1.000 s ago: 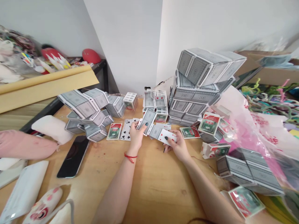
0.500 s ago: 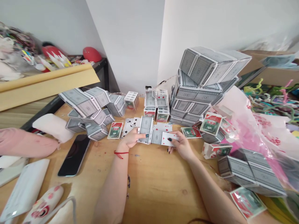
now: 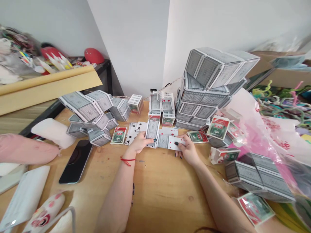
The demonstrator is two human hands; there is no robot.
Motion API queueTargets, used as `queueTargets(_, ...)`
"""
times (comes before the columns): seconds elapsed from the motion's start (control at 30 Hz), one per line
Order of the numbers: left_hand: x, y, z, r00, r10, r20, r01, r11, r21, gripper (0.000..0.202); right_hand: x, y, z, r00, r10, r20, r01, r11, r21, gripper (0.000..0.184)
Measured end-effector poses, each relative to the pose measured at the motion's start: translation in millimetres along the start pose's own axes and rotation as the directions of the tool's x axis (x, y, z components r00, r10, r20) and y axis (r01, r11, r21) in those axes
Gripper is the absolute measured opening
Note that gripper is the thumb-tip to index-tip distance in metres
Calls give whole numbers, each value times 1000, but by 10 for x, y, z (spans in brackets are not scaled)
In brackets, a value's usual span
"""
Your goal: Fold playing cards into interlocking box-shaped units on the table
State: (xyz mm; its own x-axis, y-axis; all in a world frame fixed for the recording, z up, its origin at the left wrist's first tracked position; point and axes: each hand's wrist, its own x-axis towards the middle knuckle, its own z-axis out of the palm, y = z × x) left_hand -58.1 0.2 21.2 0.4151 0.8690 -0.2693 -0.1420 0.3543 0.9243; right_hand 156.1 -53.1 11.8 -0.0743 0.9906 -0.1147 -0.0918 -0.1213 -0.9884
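My left hand [image 3: 139, 142] is closed on a playing card [image 3: 152, 129] that shows its grey patterned back, thumb across its lower part. My right hand [image 3: 189, 149] pinches a face-up red diamond card [image 3: 173, 144] between thumb and fingers. Between the two hands is another back-up card [image 3: 163, 141], joined or overlapping with the others; which, I cannot tell. Behind it a diamond card [image 3: 168, 130] lies face up. Spade cards [image 3: 135, 131] lie face up beyond my left hand, beside a red and green card box [image 3: 119, 135].
Folded-card blocks stand in a tall stack [image 3: 198, 98] at the back right and a lower stack [image 3: 85, 106] at the left. Several card boxes [image 3: 218, 127] lie at the right. A phone [image 3: 75, 161] rests at the left, near a pink plush item [image 3: 26, 149].
My left hand has shifted slightly right, its thumb lying further across the card. The right hand keeps its pinch, almost unmoved. The whole view has shifted a little.
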Motion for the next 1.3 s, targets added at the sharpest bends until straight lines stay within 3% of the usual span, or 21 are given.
queueTargets(0.37,36,-31,-12,999,15,-49,-15,1000,2,44,19,5,-69,999,-2,43,0,999,50,26)
queueTargets(0.9,34,-52,118,998,-14,57,19,996,-86,53,16,47,8,997,14,75,-14,1000,6,28)
queueTargets(1.3,10,-33,250,998,-39,52,46,988,-147,54,24,114,-14,999,-19,50,20,999,-28,25)
